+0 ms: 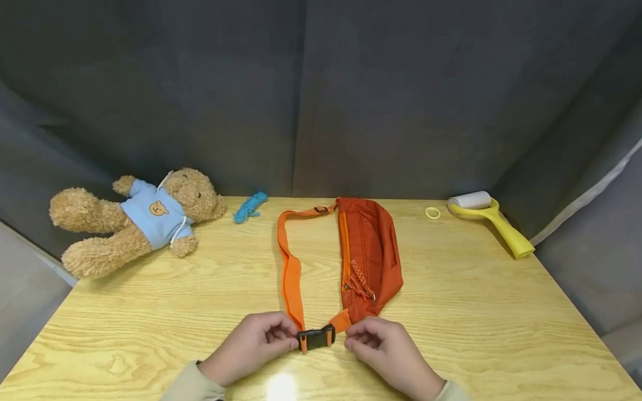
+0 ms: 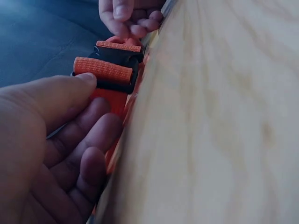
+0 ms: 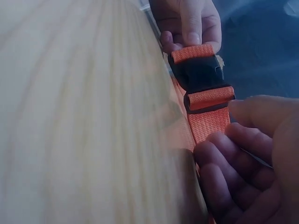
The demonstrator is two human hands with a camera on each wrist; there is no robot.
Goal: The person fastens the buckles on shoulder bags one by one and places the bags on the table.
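An orange-red waist bag (image 1: pixel 371 256) lies on the table, its orange strap (image 1: pixel 292 278) looped out to the left. Both halves of the black buckle (image 1: pixel 317 337) are joined at the near end of the loop. My left hand (image 1: pixel 256 342) pinches the buckle's left end, its thumb (image 2: pixel 84 83) on the folded webbing. At the other end is my right hand (image 1: pixel 388 351), loosely curled beside the orange webbing (image 3: pixel 210 126). In the head view a small gap shows between the right thumb and the buckle.
On the left a teddy bear (image 1: pixel 157 214) in a blue hoodie lies on its back. A blue cord bundle (image 1: pixel 249 208) is near the back edge. At the back right are a yellow ring (image 1: pixel 432 213) and a yellow-handled lint roller (image 1: pixel 494 214). Dark curtains (image 1: pixel 321 100) enclose the table.
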